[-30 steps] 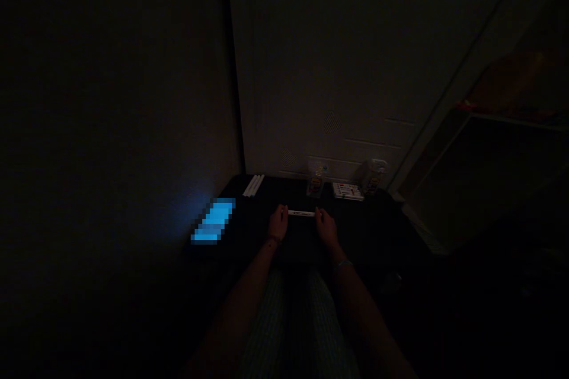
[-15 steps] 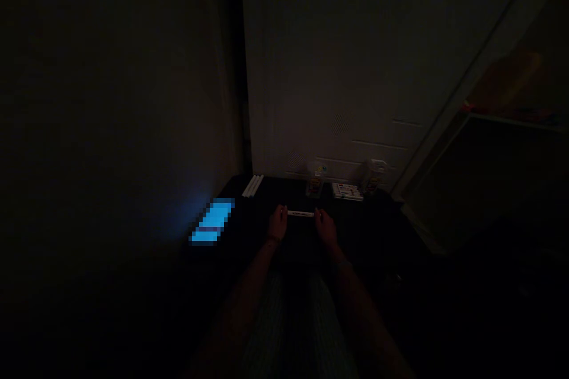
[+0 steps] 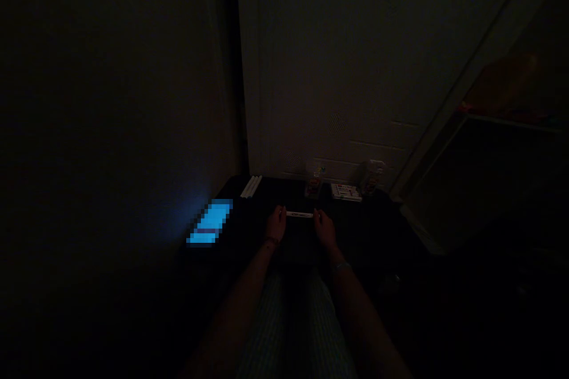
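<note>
A slim white marker [image 3: 299, 214] with dark print lies level between my two hands, just over the dark table. My left hand [image 3: 276, 224] is closed on its left end. Around the right end, the fingers of my right hand [image 3: 325, 227] are closed too. Beyond my hands stands a clear container [image 3: 314, 183] with colourful print. To its right is a flat row of white markers [image 3: 346, 192], and past that a second clear container [image 3: 374, 178]. The dim light hides finer detail.
White markers [image 3: 251, 186] lie side by side at the table's back left. A glowing, blurred-out screen [image 3: 210, 223] is at the left edge of the dark table [image 3: 368, 237]. A pale panel [image 3: 329, 71] rises behind, and a shelf [image 3: 511, 121] is at the right.
Almost nothing differs. Both hands keep hold of the marker in the same place; the whole view has shifted slightly and looks a little darker.
</note>
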The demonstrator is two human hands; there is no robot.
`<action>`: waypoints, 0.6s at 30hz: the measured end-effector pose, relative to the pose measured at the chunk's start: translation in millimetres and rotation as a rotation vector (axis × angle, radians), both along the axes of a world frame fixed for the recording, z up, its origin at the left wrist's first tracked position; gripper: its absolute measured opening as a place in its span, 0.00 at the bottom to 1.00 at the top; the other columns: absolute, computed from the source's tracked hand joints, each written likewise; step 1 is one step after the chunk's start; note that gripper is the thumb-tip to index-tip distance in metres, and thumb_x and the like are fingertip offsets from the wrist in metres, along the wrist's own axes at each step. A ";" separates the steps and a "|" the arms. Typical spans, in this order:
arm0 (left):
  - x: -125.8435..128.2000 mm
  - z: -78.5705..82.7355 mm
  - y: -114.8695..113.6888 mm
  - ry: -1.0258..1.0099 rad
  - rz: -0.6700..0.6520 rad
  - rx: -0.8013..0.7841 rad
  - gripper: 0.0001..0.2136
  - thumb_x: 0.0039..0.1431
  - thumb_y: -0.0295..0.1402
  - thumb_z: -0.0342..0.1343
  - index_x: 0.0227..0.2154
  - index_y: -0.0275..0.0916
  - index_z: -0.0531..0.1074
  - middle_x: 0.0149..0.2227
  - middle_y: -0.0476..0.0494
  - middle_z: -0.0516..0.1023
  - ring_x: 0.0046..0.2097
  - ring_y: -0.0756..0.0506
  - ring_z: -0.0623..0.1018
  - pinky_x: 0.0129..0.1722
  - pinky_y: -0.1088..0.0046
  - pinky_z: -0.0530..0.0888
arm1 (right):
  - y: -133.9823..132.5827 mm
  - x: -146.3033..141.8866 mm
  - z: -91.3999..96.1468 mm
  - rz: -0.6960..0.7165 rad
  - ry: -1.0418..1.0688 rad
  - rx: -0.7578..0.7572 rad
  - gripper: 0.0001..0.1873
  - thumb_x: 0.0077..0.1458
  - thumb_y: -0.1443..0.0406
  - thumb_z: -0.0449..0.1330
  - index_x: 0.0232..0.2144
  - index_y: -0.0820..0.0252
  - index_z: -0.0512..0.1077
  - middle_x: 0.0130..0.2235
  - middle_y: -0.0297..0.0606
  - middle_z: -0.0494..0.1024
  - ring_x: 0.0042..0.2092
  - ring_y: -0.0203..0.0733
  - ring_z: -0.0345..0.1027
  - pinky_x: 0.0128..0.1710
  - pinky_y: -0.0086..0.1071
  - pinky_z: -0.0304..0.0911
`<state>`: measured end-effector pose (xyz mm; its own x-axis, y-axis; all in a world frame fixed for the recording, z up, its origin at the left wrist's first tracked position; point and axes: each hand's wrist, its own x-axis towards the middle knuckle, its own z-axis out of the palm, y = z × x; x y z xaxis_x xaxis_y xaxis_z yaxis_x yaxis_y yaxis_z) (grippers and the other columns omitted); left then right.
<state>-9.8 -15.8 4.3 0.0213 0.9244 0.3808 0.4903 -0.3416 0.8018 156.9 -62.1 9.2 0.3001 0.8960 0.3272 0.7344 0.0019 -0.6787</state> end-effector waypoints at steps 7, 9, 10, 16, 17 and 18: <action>0.1 5.1 -3.0 0.006 0.004 -0.022 0.13 0.56 0.40 0.39 0.27 0.38 0.63 0.23 0.50 0.67 0.26 0.53 0.67 0.26 0.79 0.60 | -0.2 0.0 -0.1 0.001 -0.002 0.014 0.22 0.56 0.52 0.38 0.31 0.56 0.66 0.29 0.35 0.71 0.31 0.35 0.64 0.28 0.25 0.51; -0.1 6.0 -3.7 0.000 0.004 -0.021 0.13 0.56 0.40 0.39 0.27 0.38 0.63 0.23 0.50 0.67 0.26 0.53 0.67 0.27 0.78 0.60 | -0.2 -0.1 0.1 0.009 0.002 0.018 0.22 0.56 0.52 0.38 0.31 0.56 0.66 0.29 0.35 0.71 0.31 0.35 0.64 0.28 0.25 0.51; -0.3 6.2 -3.9 -0.002 0.003 -0.023 0.13 0.56 0.40 0.39 0.26 0.38 0.63 0.23 0.50 0.67 0.25 0.53 0.67 0.26 0.78 0.60 | -0.1 -0.1 0.1 0.008 0.003 0.013 0.22 0.56 0.52 0.38 0.31 0.56 0.66 0.29 0.35 0.71 0.30 0.35 0.64 0.27 0.25 0.51; -1.0 3.8 -2.1 -0.005 -0.003 -0.009 0.13 0.56 0.40 0.38 0.26 0.39 0.62 0.23 0.51 0.67 0.25 0.53 0.66 0.26 0.78 0.60 | 0.6 -0.5 -0.7 0.002 -0.004 0.013 0.22 0.56 0.52 0.38 0.30 0.56 0.66 0.28 0.34 0.71 0.30 0.35 0.64 0.28 0.25 0.51; -0.8 3.2 -1.7 -0.010 -0.005 0.001 0.13 0.56 0.40 0.38 0.26 0.39 0.62 0.23 0.51 0.67 0.25 0.53 0.67 0.26 0.78 0.60 | 0.5 -0.4 -0.6 0.000 -0.003 0.015 0.22 0.56 0.52 0.38 0.30 0.56 0.66 0.28 0.34 0.71 0.30 0.35 0.64 0.28 0.25 0.51; -0.6 2.8 -1.3 -0.014 -0.006 0.010 0.13 0.56 0.40 0.38 0.27 0.39 0.63 0.23 0.51 0.67 0.26 0.53 0.67 0.27 0.78 0.60 | 0.4 -0.3 -0.5 -0.001 0.000 0.014 0.22 0.56 0.52 0.38 0.30 0.56 0.66 0.28 0.34 0.71 0.30 0.35 0.64 0.28 0.25 0.51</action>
<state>-10.4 -17.1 7.1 0.0217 0.9206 0.3899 0.4774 -0.3522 0.8050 156.5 -61.7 8.7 0.3009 0.8912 0.3395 0.7346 0.0104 -0.6784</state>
